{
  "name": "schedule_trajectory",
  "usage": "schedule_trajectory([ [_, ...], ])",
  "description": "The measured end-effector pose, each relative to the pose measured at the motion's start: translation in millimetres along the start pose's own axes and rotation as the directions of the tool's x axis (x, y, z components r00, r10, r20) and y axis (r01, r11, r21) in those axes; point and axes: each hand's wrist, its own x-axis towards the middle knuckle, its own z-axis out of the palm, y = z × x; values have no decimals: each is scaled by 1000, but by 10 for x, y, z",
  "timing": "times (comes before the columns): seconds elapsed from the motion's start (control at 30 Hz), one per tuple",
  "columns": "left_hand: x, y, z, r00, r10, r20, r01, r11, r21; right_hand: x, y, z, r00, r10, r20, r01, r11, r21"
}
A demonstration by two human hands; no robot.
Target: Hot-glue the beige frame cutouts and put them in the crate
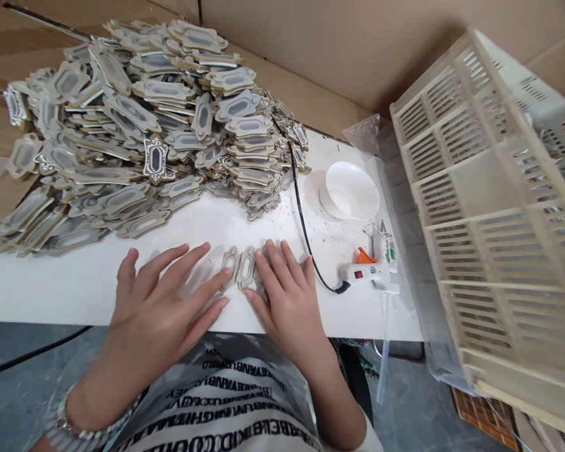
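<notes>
White counter (pixel 51 289): a smooth, pale sheet; its near edge is at 6 o'clock, just in front of the printed shirt (pixel 230 408).
Left hand (pixel 162 301): it lies flat, palm down, with the fingers spread and pointing to 1 o'clock. It grips nothing. The fingertips touch the left end of the row of small pieces.
Right hand (pixel 287 295): also flat and open, fingers together, pointing to 11 o'clock. It grips nothing and presses on the right end of the same row.
Row of pieces (pixel 242 267): several small ornate frame shapes, beige with a pale oval in the middle, lying side by side between the two hands. Some of them are hidden under the fingers.
How to do it well (my judgement): press with flat fingers and even weight, so that no piece tilts or slides over its neighbour. Keep the palms low and move both hands slowly.
Glue gun (pixel 370 274): white with an orange trigger, lying on its side at 3 o'clock of the right hand. The sleeve and wrist should stay away from its tip.
Black cable (pixel 301 213): it runs from the gun toward 12 o'clock, near the right hand.
White bowl (pixel 349 190): at 1 o'clock, beyond the gun.
Pile of pieces (pixel 136 125): a large heap at 11 o'clock, well apart from the row.
Plastic crate (pixel 494 207): cream colour, slotted, tilted at 3 o'clock.
</notes>
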Motion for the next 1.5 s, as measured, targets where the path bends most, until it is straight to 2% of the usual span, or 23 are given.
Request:
schedule_trajectory([
  [0.1, -45, -157, -80, 998, -15, -55, 15, 1000, -11, -3, -3, -14, 999, 2, -34, -1, 1000, 23],
  [0.2, -118, -379, -192, 994, -78, -76, 77, 997, -11, -6, -6, -36, 996, 6, -89, -2, 999, 52],
  [0.3, -210, -566, -272, 990, -123, -73, 120, 992, -38, 15, -34, -54, 992, -2, -123, 12, 997, 82],
  [0.4, -295, -650, -286, 991, -121, -59, 119, 992, -29, 77, -112, -57, 991, -34, -129, 48, 994, 101],
  [0.63, -325, -595, -212, 999, -24, -42, 25, 1000, 19, 387, -445, -3, 991, -137, 0, 137, 986, 93],
  [0.83, -257, -543, -200, 996, 53, -68, -51, 998, 33, 757, -710, 63, 981, -86, 175, 68, 992, 105],
  [0.93, -248, -520, -212, 998, 24, -59, -23, 999, 27, 855, -758, 97, 975, -65, 211, 42, 993, 110],
  [1.1, -258, -519, -221, 997, -53, -63, 52, 999, -6, 824, -745, 91, 962, -106, 253, 68, 986, 154],
  [1.3, -214, -619, -175, 996, -93, -11, 93, 995, 25, 725, -747, 18, 945, -151, 290, 90, 973, 213],
  [1.5, -87, -662, -111, 999, -47, 9, 47, 997, 61, 661, -699, 4, 957, -129, 261, 80, 978, 190],
])
